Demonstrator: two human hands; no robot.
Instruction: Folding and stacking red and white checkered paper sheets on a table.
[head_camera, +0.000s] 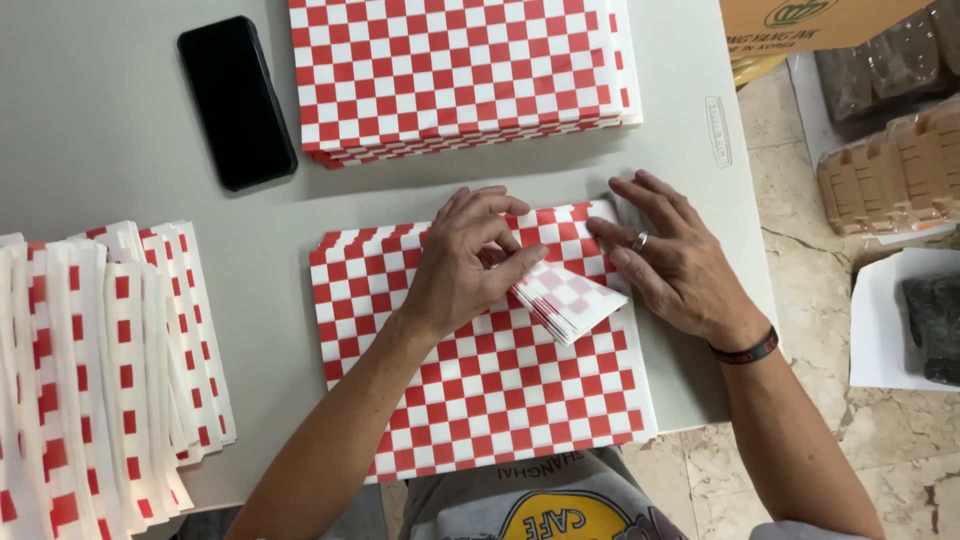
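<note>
Your left hand (465, 262) pinches the folded corner (568, 300), which lies at its 3 o'clock. Your right hand (672, 262) presses flat on the paper (480, 390), fingers spread.

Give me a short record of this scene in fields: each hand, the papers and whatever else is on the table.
left hand: pinches the folded-back corner of the top checkered sheet
right hand: flat, pressing the near stack at its upper right
far stack: red-and-white checkered sheets, untouched
folded sheets: overlapping row at the left
phone: black, screen dark, lying flat
table: grey
</note>
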